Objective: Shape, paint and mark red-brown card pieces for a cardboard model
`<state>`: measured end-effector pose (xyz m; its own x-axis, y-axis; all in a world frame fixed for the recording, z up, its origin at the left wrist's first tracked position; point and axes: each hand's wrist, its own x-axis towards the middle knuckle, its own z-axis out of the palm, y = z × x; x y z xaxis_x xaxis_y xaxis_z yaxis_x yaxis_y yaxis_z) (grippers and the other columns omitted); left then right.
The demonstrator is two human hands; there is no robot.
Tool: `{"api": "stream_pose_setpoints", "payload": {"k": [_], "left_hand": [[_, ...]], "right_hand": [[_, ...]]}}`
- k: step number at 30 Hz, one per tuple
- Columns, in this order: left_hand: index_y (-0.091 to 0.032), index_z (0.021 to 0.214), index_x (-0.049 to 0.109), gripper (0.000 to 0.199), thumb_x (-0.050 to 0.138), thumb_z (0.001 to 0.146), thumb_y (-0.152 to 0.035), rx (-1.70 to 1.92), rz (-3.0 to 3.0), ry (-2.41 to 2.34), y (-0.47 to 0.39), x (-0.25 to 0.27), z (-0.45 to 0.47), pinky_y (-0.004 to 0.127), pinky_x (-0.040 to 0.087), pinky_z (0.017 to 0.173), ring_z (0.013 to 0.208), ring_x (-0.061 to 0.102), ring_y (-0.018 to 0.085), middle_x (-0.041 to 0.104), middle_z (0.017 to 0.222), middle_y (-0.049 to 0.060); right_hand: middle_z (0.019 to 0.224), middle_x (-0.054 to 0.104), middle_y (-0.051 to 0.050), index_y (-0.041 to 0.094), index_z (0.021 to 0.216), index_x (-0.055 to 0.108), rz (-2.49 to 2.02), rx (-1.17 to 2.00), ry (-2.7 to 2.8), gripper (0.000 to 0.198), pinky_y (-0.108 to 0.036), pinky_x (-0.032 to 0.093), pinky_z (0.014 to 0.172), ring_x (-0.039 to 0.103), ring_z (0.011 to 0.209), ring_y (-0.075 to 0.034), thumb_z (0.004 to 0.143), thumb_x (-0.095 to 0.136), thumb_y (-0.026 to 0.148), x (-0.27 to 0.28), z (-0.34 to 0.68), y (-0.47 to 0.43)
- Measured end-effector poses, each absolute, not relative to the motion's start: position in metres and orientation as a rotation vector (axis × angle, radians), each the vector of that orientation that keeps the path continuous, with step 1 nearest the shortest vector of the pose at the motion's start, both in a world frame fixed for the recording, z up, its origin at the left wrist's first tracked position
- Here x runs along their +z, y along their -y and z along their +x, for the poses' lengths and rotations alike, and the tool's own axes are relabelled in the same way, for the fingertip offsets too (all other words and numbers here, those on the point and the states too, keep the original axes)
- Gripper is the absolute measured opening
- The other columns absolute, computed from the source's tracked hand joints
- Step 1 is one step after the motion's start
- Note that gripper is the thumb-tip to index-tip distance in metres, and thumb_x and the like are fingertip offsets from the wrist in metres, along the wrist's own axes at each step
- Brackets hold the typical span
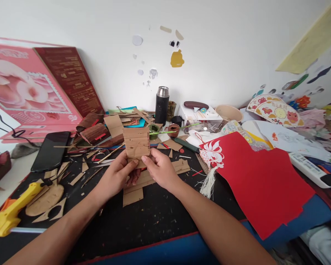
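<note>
Two hands, one phone, one black flask, one tassel

Toward the left edge of the table, the yellow glue gun and pink box run out of view, the box's fine print is illegible, and cardboard partly hides the right hand.
</note>
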<state>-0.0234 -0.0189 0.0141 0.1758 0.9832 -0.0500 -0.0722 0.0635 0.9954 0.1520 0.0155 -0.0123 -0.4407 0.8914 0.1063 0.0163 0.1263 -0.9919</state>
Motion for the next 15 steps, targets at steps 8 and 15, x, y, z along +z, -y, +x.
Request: {"api": "stream_pose_setpoints", "payload": {"k": [8,15], "left_hand": [[-0.022,0.108,0.053,0.044,0.078,0.093,-0.056,1.082,1.189,-1.07,0.016,0.01,-0.022,0.021,0.042,0.039,0.044,0.059,0.013,0.064,0.062,-0.006],[-0.021,0.106,0.061,0.042,0.082,0.092,-0.054,1.078,1.119,-0.949,0.012,0.012,-0.027,0.023,0.048,0.044,0.052,0.065,0.016,0.069,0.067,-0.001]], "right_hand": [[0.071,0.059,0.003,0.024,0.098,0.06,-0.975,1.297,1.548,0.022,-0.026,0.043,0.057,0.056,0.064,-0.016,0.104,0.065,0.044,-0.018,0.147,-0.018],[0.055,0.05,0.012,0.024,0.103,0.057,-0.82,1.582,1.436,0.032,-0.024,0.034,0.042,0.04,0.04,-0.01,0.102,0.064,0.055,0.002,0.154,-0.012]]}}
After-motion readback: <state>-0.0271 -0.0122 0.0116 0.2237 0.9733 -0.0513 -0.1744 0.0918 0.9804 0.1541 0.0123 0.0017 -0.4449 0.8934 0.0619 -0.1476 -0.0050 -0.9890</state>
